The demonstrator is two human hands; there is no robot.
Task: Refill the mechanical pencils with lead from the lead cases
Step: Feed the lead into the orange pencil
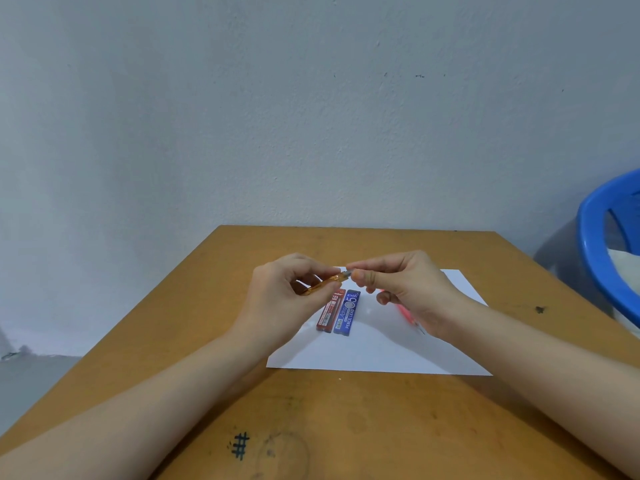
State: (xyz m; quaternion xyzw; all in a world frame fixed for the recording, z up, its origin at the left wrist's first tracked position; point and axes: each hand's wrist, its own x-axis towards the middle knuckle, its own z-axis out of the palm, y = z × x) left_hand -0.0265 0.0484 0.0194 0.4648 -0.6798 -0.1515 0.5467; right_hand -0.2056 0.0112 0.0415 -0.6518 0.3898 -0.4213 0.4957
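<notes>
Wood table, brown and scuffed, an inked hash mark near its front edge. White paper lies mid-table, toward the far side.

Head view — both hands raised just above the paper, meeting at its far left part. Left hand is closed around an orange pencil, fingers wrapped on the barrel; the pencil slants up to the right. Right hand pinches thumb and forefinger together at the pencil's upper right end, where a small grey piece shows. Whether that piece is on or off the barrel, cannot tell.

On the paper, under the hands: a red case and a blue case, flat, side by side and touching, long sides running near to far. Blue one sits to the right.

A pink pencil lies on the paper right of the cases — mostly hidden behind the right hand.

Blue chair at the far right edge, beside the table.
</notes>
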